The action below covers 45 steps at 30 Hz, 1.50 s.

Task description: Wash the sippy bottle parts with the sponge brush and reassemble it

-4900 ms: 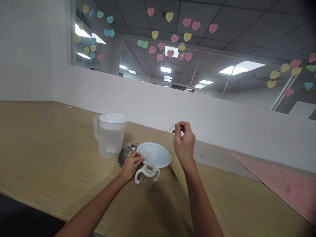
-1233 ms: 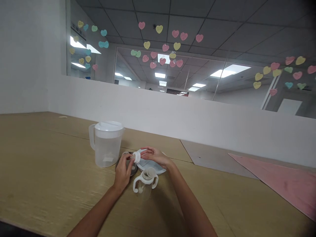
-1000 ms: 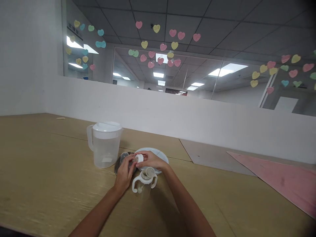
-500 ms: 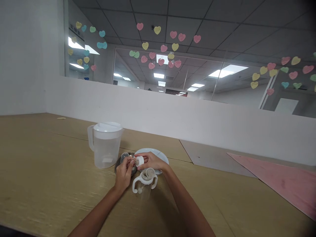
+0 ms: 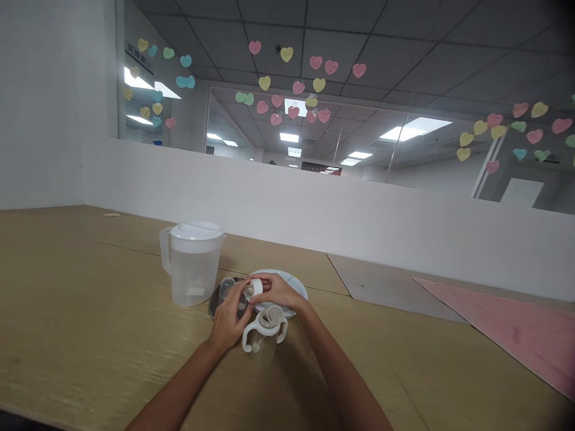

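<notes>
Between my two hands is a small white ring cap with a clear nipple (image 5: 255, 290), held above the plate's near left side. My right hand (image 5: 279, 291) pinches its white ring from the right. My left hand (image 5: 229, 320) has its fingertips against the clear end. Just below stands a clear bottle (image 5: 265, 347) with two white handles; a small translucent piece (image 5: 274, 315) rests at its open mouth. Behind my left hand, a dark round dish (image 5: 214, 306) holds a clear dome cap (image 5: 227, 287). A white plate (image 5: 299, 288) lies behind my right hand.
A lidded translucent pitcher (image 5: 194, 269) stands at the left behind the dish. A pink sheet (image 5: 516, 329) lies at the right, near a grey panel (image 5: 386, 286). A white wall (image 5: 287, 203) with windows above it rises behind the table.
My left hand's fingers have spread from a pinch at the nipple's tip to a wider hold around the clear end. The cap has turned slightly and more of its clear part shows.
</notes>
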Available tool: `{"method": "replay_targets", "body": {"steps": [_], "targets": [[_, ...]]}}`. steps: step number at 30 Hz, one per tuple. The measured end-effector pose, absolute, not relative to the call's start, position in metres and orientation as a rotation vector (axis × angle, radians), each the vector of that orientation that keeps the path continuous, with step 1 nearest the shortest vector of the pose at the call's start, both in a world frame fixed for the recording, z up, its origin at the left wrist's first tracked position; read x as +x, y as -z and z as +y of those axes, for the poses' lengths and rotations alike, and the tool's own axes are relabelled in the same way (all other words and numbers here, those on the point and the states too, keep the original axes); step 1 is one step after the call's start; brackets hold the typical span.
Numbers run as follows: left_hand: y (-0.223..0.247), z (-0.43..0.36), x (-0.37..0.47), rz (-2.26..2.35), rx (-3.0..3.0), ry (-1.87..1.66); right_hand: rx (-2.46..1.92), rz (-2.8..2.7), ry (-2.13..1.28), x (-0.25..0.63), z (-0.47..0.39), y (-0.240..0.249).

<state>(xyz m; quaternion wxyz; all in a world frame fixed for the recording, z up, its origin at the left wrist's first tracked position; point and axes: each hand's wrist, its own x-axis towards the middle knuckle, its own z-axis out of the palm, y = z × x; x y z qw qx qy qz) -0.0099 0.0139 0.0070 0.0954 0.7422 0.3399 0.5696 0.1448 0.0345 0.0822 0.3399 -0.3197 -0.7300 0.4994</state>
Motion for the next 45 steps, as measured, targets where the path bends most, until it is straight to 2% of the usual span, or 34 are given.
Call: {"method": "replay_targets", "body": {"steps": [12, 22, 28, 32, 37, 45], "targets": [[-0.001, 0.022, -0.013, 1.333, 2.228, -1.863, -0.925, -1.981, -1.016, 0.141, 0.035, -0.083], [-0.004, 0.02, -0.012, 1.269, 2.176, -1.844, -0.946, -1.927, -1.098, 0.142, 0.037, -0.079], [-0.005, 0.021, -0.011, 1.191, 2.089, -1.834, -1.001, -1.69, -0.91, 0.147, 0.043, -0.08], [-0.005, 0.025, -0.015, 1.243, 2.174, -1.686, -0.945, -1.7, -1.067, 0.156, 0.035, -0.099], [-0.006, 0.024, -0.015, 1.369, 2.243, -1.635, -0.814, -2.128, -1.444, 0.177, 0.015, -0.128], [-0.004, 0.023, -0.014, 1.311, 2.217, -1.623, -0.694, -2.261, -1.516, 0.201, 0.005, -0.14]]}}
